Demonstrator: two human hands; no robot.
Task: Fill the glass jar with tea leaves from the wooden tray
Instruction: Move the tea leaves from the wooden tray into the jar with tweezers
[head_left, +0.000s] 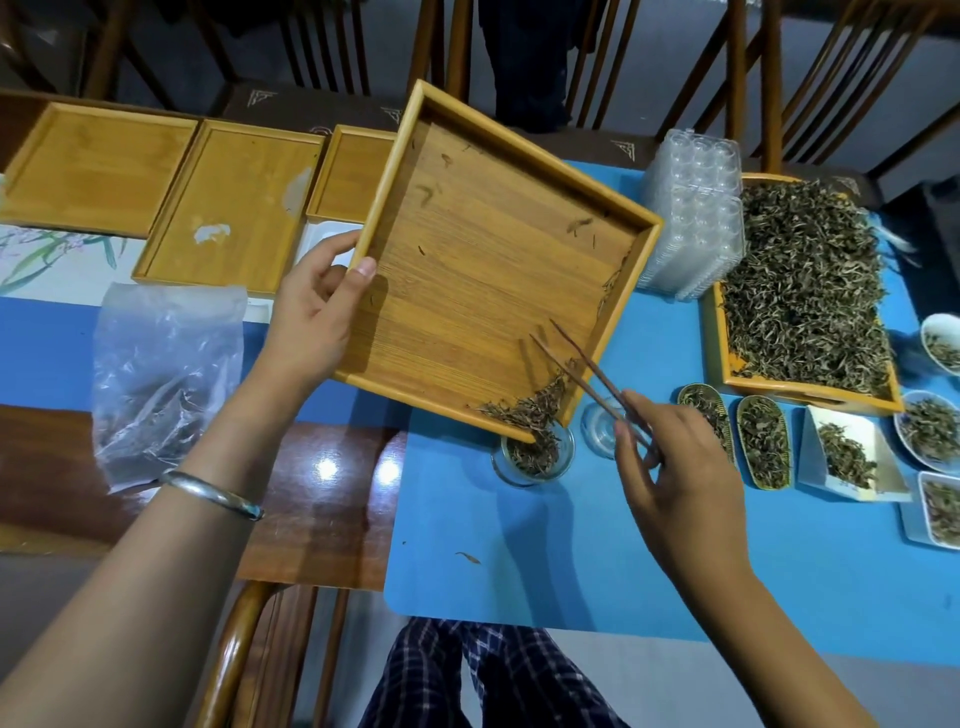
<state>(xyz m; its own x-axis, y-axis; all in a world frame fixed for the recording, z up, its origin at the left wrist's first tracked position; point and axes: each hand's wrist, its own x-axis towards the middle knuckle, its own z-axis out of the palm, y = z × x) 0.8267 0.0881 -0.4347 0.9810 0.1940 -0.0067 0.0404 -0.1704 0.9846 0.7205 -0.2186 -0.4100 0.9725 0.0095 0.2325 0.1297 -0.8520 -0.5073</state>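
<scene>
Wooden tray (483, 270): gripped by left hand (311, 317), tilted, its low corner over the glass jar (534, 453) beside the right hand (675, 462). Right hand pinches chopsticks (587, 382); best to rake the tea leaves (524, 410) gently cornerward, keeping that corner above the jar mouth.

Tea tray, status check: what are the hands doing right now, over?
Left hand grips tilted wooden tray. Right hand holds chopsticks, tips at the leaves. Tray corner over glass jar, partly filled. Nothing blocking.

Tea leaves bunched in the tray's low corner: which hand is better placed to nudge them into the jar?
Right. The right hand pinches chopsticks whose tips sit inside the wooden tray just above the tea leaves over the glass jar. The left hand grips the tilted tray's rim.
</scene>
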